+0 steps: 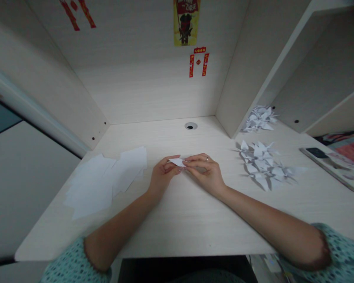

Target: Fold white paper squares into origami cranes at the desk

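Note:
A small folded piece of white paper is held just above the middle of the desk, between my two hands. My left hand pinches its left side, thumb below and fingers above. From the right, my right hand pinches the other end; a ring shows on one finger. Sheets of white paper lie spread to the left of my left hand. Folded white paper cranes sit in a cluster to the right of my right hand. The fingers partly hide the folded paper.
A second heap of paper cranes lies behind, beside the upright divider. At the far right a phone rests on the desk, near reddish cloth. A round cable hole is at the back.

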A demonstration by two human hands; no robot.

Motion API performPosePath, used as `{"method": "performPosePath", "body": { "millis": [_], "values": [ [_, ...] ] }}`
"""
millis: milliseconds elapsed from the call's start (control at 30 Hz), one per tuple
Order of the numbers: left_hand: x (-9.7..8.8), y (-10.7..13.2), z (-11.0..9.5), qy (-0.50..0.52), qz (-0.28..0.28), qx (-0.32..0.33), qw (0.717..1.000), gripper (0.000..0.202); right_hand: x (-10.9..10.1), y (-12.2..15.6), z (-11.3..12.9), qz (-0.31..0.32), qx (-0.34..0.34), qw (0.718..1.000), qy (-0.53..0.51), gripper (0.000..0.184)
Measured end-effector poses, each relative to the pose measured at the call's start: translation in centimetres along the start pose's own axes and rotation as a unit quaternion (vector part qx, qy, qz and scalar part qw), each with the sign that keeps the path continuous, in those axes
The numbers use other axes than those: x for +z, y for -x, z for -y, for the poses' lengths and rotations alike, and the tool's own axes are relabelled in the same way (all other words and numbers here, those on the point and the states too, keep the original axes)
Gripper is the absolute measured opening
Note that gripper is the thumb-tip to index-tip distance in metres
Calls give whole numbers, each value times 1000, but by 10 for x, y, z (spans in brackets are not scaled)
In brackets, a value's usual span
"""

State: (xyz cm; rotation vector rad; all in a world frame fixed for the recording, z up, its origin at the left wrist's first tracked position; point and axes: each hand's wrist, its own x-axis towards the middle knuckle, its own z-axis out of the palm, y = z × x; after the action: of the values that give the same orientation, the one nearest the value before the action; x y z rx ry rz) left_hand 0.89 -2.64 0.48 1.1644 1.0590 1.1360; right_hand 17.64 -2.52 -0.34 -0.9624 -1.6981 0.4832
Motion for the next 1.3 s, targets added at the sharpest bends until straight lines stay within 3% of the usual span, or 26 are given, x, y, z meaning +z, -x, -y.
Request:
{"method": "performPosePath", "body": {
  "millis": [233,1000,1300],
  "values": [
    [0,-1,2,24,1,-19,1000,49,-2,-2,0,-22,-14,1000,9,2],
    [-2,0,-7,-39,-20,18,999,36,-3,2,4,23,42,999,6,11],
    [-1,2,-8,-29,-14,1,999,42,-4,-1,3,27,-3,1000,5,7]
  ]
}}
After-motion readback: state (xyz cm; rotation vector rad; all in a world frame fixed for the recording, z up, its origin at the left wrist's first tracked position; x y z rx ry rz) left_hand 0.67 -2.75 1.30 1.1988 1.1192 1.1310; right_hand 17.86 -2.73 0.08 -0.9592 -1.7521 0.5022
